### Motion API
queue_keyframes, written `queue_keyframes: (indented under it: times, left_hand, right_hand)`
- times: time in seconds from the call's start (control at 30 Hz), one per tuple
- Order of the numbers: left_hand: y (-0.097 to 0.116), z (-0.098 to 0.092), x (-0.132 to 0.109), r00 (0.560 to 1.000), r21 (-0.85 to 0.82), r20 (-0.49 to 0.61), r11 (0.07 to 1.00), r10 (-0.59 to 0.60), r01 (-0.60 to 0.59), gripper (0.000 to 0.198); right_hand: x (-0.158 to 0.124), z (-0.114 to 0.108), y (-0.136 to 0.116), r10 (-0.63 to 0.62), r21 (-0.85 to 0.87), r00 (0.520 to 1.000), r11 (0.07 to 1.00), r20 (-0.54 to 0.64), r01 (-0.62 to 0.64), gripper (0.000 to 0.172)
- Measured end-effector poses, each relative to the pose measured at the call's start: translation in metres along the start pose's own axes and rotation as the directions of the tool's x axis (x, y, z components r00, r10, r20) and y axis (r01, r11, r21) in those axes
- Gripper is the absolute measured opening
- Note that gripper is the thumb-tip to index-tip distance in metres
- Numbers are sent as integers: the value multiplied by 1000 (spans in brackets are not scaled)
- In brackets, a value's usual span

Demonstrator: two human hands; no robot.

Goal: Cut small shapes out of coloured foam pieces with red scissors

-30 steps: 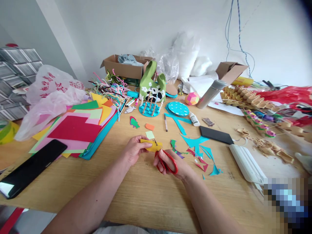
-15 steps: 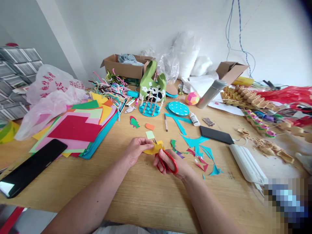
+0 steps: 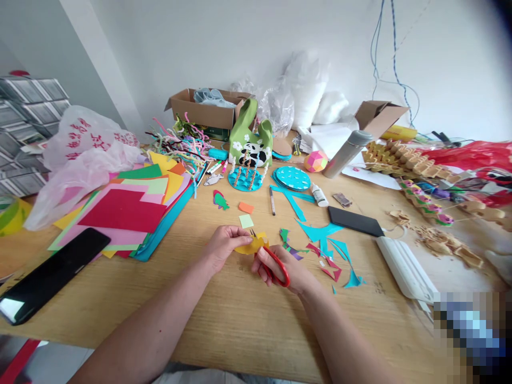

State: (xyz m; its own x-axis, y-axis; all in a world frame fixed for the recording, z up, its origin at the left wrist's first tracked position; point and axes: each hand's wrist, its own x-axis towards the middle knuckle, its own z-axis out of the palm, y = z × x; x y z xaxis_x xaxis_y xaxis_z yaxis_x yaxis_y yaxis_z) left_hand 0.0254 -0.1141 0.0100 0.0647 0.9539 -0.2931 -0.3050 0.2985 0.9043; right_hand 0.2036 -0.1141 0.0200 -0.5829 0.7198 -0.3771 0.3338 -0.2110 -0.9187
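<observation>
I log: left hand pinching yellow paper; right hand, right of the paper, gripping scissors; step: seemingly cutting; next snip likely needs paper steady

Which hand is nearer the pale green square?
Left. The left hand, pinching the yellow piece, is just in front of the pale green square; the right hand, on the red scissors, is farther, to the right.

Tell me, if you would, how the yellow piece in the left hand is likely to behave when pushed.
The yellow piece looks thin and flat, so it is probably light. With the left hand pinching one side, a push elsewhere would likely bend it. Narrow bits along its uneven edge might fold first.
</observation>
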Motion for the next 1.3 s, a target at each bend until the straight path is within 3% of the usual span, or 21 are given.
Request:
queue_keyframes:
  times: [0.8,1.03,1.3]
  left_hand:
    - [1,-3,0,999,66,25,997,32,-34,17]
    - [2,-1,-1,1000,6,22,1000,-3,3,23]
    - [3,-2,-1,986,-44,126,993,-105,111,30]
  right_hand:
    - [-2,-2,-3,10,-77,1000,997,-14,-11,68]
    - [-1,-1,-3,-6,-81,1000,997,-18,4,70]
    - [0,-2,0,-11,-88,998,996,-57,6,69]
